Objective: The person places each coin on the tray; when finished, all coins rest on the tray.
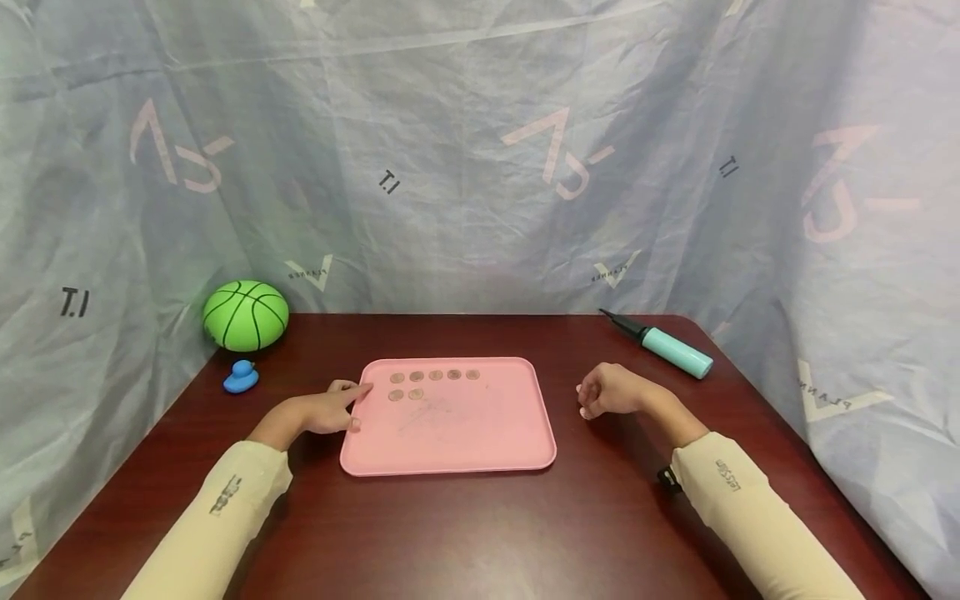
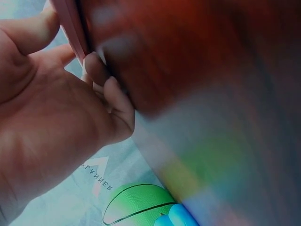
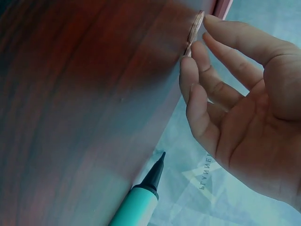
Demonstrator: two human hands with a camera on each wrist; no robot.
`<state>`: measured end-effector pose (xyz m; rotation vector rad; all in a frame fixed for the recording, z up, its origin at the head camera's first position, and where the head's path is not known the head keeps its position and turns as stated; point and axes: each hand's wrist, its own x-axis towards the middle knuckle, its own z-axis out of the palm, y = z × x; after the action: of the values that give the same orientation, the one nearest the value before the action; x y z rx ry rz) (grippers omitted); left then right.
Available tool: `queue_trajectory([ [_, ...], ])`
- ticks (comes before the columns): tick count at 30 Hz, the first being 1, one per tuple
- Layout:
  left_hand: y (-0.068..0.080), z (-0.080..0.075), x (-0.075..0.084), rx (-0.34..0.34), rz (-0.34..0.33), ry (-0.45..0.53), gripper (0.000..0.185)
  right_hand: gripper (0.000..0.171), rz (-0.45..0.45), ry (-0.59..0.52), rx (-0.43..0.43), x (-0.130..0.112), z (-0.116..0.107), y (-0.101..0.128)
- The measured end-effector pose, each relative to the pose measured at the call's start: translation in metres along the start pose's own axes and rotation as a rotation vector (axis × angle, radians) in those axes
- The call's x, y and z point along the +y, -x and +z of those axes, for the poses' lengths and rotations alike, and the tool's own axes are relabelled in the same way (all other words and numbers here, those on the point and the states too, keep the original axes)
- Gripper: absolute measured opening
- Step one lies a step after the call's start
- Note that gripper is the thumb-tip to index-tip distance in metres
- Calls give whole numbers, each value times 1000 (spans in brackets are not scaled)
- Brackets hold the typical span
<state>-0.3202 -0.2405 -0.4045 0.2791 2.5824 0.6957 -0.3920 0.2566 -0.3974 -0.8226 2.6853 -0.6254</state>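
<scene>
A pink tray (image 1: pixel 480 433) lies on the table, with several coins (image 1: pixel 436 376) in a full far row and two more coins (image 1: pixel 406 395) in a shorter row before it. At the tray's left rim is my left hand (image 1: pixel 322 410). Its index finger points straight over the rim and the thumb rests on it, while the other fingers bend beside the edge in the left wrist view. To the right of the tray, my right hand (image 1: pixel 611 390) hovers low by the table. Its thumb and fingertips pinch a few coins (image 3: pixel 194 33), seen edge-on in the right wrist view; how many is unclear.
A green basketball (image 1: pixel 246 317) and a blue toy duck (image 1: pixel 241 377) stand at the table's far left. Toward the far right lies a turquoise hand pump (image 1: pixel 677 352) with a black nozzle. Grey printed cloth (image 1: pixel 450 208) hangs behind the dark red table (image 1: pixel 480 533).
</scene>
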Motion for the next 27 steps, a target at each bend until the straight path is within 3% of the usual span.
queue_trajectory([
  [7, 1, 0, 0, -2, 4, -5, 81, 12, 10, -18, -52, -3, 1, 3],
  [27, 1, -1, 0, -20, 25, -5, 82, 11, -6, 6, -82, -6, 3, 1],
])
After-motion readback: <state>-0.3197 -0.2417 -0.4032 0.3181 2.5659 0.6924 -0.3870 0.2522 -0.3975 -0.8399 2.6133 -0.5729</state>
